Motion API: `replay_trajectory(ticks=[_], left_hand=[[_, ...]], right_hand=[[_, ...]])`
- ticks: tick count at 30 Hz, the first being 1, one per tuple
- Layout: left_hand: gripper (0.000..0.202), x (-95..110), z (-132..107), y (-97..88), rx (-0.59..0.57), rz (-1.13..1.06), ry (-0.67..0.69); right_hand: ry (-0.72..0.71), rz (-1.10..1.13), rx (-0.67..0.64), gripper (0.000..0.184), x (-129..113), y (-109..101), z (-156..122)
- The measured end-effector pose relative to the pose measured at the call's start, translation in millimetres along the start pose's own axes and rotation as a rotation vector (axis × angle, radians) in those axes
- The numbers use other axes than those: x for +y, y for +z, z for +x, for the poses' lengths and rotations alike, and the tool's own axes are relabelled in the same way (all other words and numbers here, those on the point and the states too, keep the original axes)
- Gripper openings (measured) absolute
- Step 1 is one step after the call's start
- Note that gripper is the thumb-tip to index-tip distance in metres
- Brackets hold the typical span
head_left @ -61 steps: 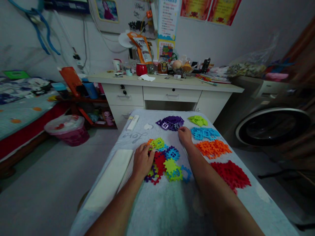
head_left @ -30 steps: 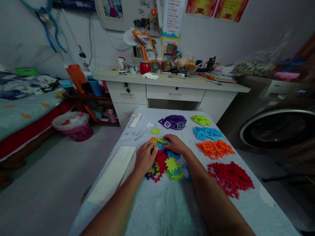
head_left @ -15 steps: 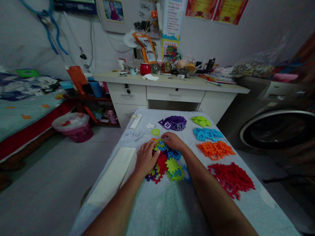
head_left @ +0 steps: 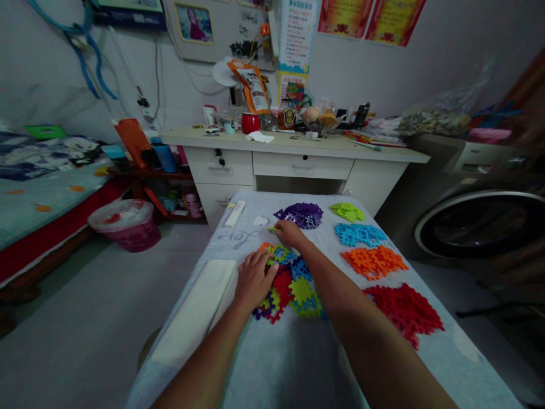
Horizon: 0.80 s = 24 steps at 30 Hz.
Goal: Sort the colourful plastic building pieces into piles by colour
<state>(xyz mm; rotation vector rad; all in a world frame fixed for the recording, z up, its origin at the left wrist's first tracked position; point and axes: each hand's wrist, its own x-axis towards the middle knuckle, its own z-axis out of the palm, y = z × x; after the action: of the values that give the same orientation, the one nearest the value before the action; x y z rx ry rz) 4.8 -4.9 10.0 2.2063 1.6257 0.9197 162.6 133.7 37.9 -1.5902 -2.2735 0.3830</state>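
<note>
Beyond mixed pieces [head_left: 283,279], right fingers [head_left: 281,226] pinch a green piece [head_left: 271,230].

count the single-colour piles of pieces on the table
5: the purple pile, far in the middle; then, down the right side, far to near, the lime pile, blue pile, orange pile and red pile.

Mixed pieces [head_left: 300,291] at the left hand [head_left: 254,277]: plastic, smooth. Purple pile [head_left: 304,215] beyond the right hand [head_left: 289,234]: plastic, slight gloss. Table cover [head_left: 285,360] beneath the hands: cloth, matt, soft-napped. Red pot [head_left: 251,123] well beyond them: glossy. Drawer fronts [head_left: 272,163], same direction: smooth, low sheen.
</note>
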Motion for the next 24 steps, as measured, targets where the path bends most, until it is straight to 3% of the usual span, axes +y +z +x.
replay_trajectory(ticks=[4,6,11,15,20,24], left_hand=[[0.029,0.5,0.4,0.1,0.014,-0.009,0.006],[0.029,-0.4,0.4,1.1,0.011,-0.002,0.006],[0.03,-1.5,0.1,2.2,-0.003,0.03,0.009],[0.03,-0.4,0.2,0.3,0.003,0.034,0.01],[0.029,-2.6,0.8,0.9,0.008,0.02,0.015],[0.03,-4.2,1.4,1.9,0.003,0.02,0.01]], right_hand=[[0.112,0.146,0.065,0.026,23.3,-25.9,-21.3],[0.186,0.151,0.033,0.029,36.0,-37.3,-36.6],[0.243,-0.141,-0.123,0.032,52.4,-52.7,-65.5],[0.199,-0.295,-0.181,0.056,50.1,-51.6,-69.3],[0.145,-0.34,-0.279,0.044,47.6,-52.3,-65.5],[0.163,-0.249,-0.215,0.043,64.4,-76.0,-61.3]])
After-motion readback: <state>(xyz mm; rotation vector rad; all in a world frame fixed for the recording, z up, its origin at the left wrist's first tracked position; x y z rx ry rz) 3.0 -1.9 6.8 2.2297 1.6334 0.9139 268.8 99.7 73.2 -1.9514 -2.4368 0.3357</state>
